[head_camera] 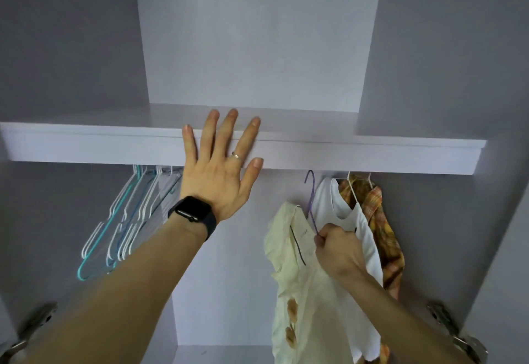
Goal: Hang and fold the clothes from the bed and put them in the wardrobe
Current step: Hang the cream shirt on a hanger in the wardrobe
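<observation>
Left hand [220,168]: fingers spread, pressed flat against shelf [372,154] edge. Right hand [337,252]: pinched purple hanger [311,200] bearing cream shirt [289,249]; white shirt [329,200] hung just beyond.

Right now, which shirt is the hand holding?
The cream shirt: the right hand pinches its purple hanger. The white shirt and checked shirt hang alongside.

Centre gap open, hangers [131,214] left, hung shirts [337,206] right, shelf [372,154] seemingly hiding rail
</observation>
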A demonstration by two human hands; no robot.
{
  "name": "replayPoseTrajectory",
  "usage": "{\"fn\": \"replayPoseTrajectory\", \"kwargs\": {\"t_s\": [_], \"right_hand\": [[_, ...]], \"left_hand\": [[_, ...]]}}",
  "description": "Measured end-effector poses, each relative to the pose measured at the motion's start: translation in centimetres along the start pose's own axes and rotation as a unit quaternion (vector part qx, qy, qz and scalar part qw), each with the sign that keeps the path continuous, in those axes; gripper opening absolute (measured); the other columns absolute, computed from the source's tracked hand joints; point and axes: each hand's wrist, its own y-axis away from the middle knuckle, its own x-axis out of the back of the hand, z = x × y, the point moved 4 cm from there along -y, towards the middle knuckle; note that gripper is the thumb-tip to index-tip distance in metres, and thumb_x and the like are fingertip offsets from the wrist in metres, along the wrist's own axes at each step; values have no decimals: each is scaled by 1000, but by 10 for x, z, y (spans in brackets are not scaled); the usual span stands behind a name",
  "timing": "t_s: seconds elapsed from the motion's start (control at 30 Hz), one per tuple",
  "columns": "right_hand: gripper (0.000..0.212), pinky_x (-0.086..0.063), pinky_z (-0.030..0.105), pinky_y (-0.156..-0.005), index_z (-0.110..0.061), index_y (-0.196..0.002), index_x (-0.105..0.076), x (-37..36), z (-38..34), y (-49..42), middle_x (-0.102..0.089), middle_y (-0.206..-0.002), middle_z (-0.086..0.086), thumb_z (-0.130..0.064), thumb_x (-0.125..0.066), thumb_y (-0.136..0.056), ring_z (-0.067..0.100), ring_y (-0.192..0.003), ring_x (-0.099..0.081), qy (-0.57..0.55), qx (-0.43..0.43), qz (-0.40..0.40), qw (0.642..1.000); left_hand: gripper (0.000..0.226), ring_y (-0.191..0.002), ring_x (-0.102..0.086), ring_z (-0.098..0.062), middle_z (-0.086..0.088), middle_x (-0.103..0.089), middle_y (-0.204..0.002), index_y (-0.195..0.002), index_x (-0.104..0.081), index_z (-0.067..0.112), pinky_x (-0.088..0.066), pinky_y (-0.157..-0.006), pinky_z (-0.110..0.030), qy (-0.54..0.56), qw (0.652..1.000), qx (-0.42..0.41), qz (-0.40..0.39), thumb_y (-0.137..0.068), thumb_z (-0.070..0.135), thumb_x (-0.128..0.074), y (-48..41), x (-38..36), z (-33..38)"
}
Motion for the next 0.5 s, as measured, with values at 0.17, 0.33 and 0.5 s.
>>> {"fn": "replayPoseTrajectory", "kwargs": {"t_s": [0.17,0.33,0.5], "right_hand": [[23,-34,28,-62,-15,-101,-68,-17,30,-8,-73,-98,4,-31,-51,-101,27,-95,-66,24,-33,65,997],[23,-41,30,-70,-13,-99,-70,4,31,-28,-71,-102,14,-29,-54,-98,37,-98,-65,41,-49,113,992],[20,-43,38,-97,-15,-105,-70,34,12,-53,-70,-108,16,-23,-55,-94,39,-109,-60,44,-68,157,984]], "left_hand": [[62,-152,-10,-31,-6,-23,-162,-159,-11,35,4,-118,-58,-1,998,-11,60,-102,53,-27,0,-11,2],[60,-152,-14,-29,-5,-30,-159,-158,-18,36,3,-119,-57,9,994,-10,107,-101,52,-31,6,-13,1],[60,-151,-17,-29,-5,-33,-157,-158,-19,37,2,-119,-58,19,992,-11,122,-101,52,-31,6,-15,0]]}}
